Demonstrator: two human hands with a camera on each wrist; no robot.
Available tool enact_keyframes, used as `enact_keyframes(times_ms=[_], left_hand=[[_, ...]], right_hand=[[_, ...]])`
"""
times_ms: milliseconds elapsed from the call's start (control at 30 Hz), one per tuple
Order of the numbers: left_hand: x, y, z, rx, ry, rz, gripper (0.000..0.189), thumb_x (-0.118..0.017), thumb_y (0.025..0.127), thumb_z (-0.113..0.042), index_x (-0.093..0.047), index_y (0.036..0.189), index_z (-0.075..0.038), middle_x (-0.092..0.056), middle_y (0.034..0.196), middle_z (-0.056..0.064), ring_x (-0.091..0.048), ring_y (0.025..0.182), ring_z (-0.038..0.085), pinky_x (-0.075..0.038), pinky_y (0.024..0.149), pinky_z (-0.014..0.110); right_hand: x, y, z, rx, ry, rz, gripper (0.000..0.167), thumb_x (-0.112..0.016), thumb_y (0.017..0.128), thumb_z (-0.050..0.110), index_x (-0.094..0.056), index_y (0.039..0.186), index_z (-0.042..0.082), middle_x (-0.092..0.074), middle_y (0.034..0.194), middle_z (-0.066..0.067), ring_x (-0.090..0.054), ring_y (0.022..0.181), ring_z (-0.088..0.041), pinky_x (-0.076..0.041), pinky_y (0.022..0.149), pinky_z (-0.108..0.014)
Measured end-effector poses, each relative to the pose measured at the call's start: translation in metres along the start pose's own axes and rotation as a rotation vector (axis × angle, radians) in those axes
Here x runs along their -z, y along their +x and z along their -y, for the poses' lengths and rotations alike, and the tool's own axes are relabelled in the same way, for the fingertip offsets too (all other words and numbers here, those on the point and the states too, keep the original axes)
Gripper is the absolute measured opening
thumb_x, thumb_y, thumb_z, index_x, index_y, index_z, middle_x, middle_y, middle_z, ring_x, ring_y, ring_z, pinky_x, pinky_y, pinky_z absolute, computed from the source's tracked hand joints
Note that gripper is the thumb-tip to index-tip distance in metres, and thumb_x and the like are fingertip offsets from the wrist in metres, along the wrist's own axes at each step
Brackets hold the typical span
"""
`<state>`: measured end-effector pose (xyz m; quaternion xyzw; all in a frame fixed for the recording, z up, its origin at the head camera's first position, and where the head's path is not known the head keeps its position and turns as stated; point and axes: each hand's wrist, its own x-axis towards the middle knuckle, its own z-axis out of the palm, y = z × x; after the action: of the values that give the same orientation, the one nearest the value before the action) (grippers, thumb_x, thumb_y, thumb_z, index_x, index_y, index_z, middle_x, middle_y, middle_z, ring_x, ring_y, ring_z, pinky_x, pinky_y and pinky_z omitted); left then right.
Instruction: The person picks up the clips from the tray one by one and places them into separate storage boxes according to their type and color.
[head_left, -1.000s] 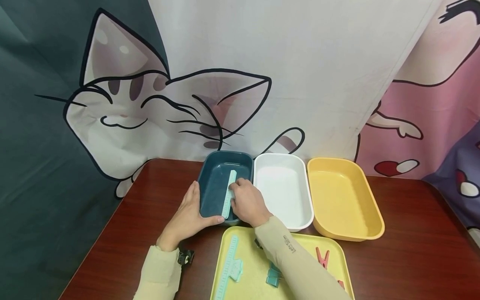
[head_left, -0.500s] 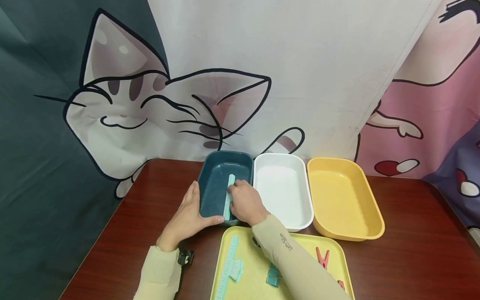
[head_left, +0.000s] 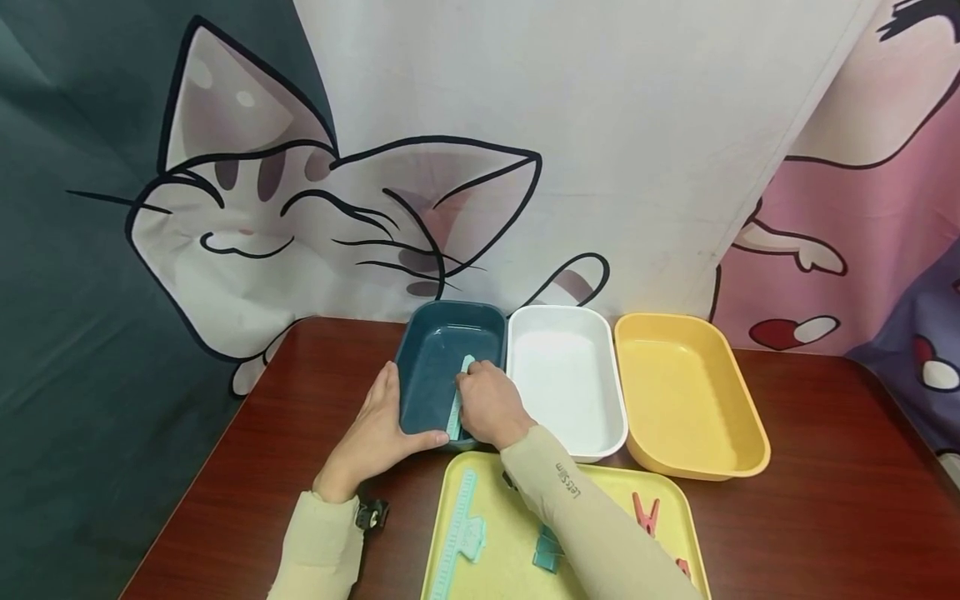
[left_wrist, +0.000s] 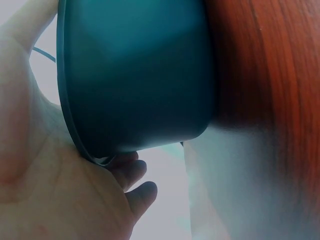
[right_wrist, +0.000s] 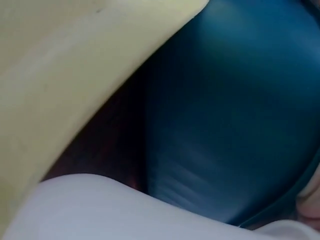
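Note:
My right hand (head_left: pixel 495 404) grips a long mint-green ruler clip (head_left: pixel 455 418) inside the dark blue bin (head_left: pixel 431 367). The clip lies lengthwise near the bin's right side, its far end showing past my knuckles; the hand covers its middle. My left hand (head_left: pixel 378 437) rests against the bin's front left corner, fingers straight along the outer side and thumb at the front rim. The left wrist view has the bin's outer wall (left_wrist: pixel 135 75) beside my left palm (left_wrist: pixel 65 195). Only a sliver of my right hand (right_wrist: pixel 311 202) shows in the right wrist view.
A white bin (head_left: pixel 566 375) and a yellow bin (head_left: pixel 686 392) stand in a row right of the blue one. In front, a yellow tray (head_left: pixel 517 575) carries another mint ruler clip (head_left: pixel 456 542), a teal binder clip (head_left: pixel 547 550) and red clothespins (head_left: pixel 647 512).
The ruler clip has shifted nearer to me and sunk lower in the dark blue bin, with my right hand still holding it. My left hand stays at the bin's corner.

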<state>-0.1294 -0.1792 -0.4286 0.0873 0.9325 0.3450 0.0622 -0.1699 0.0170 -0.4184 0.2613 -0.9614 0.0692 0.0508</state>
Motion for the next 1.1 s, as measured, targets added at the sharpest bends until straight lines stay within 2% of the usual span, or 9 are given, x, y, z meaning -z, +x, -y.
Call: enact_keyframes(times_ms=[200, 433, 700, 1100], left_hand=[[-0.0008, 0.0004, -0.0002, -0.006, 0.000, -0.001, 0.133, -0.081, 0.076, -0.060, 0.000, 0.158, 0.005, 0.000, 0.167, 0.021, -0.008, 0.151, 0.042, -0.026, 0.114, 0.064], [-0.0007, 0.0010, -0.0022, -0.001, -0.006, 0.003, 0.132, -0.081, 0.076, -0.059, 0.001, 0.159, 0.004, 0.000, 0.167, 0.021, -0.007, 0.151, 0.042, -0.025, 0.114, 0.064], [0.0003, 0.0015, -0.0039, 0.007, -0.005, 0.007, 0.132, -0.081, 0.076, -0.060, 0.001, 0.159, 0.004, 0.001, 0.167, 0.020, -0.007, 0.151, 0.042, -0.025, 0.114, 0.064], [0.0004, 0.0003, -0.0031, -0.002, -0.006, -0.006, 0.132, -0.082, 0.076, -0.057, 0.001, 0.158, 0.005, 0.002, 0.167, 0.019, -0.006, 0.152, 0.040, -0.026, 0.115, 0.061]], right_hand=[[0.0002, 0.0003, 0.0016, 0.000, -0.055, 0.035, 0.020, -0.063, 0.092, 0.011, -0.074, 0.107, 0.005, -0.069, 0.096, -0.009, -0.059, 0.089, -0.023, -0.050, 0.089, -0.034], [0.0005, 0.0013, 0.0027, -0.001, -0.105, 0.054, 0.019, -0.067, 0.090, 0.013, -0.074, 0.106, 0.005, -0.070, 0.094, -0.007, -0.060, 0.090, -0.022, -0.049, 0.089, -0.033], [0.0034, 0.0031, 0.0039, 0.001, -0.164, 0.085, 0.022, -0.063, 0.093, 0.016, -0.073, 0.109, 0.004, -0.071, 0.096, -0.008, -0.061, 0.093, -0.022, -0.049, 0.090, -0.034], [0.0029, 0.0055, 0.0068, -0.011, -0.184, 0.144, 0.024, -0.064, 0.094, 0.019, -0.072, 0.112, 0.005, -0.071, 0.099, -0.008, -0.061, 0.095, -0.022, -0.051, 0.089, -0.035]])
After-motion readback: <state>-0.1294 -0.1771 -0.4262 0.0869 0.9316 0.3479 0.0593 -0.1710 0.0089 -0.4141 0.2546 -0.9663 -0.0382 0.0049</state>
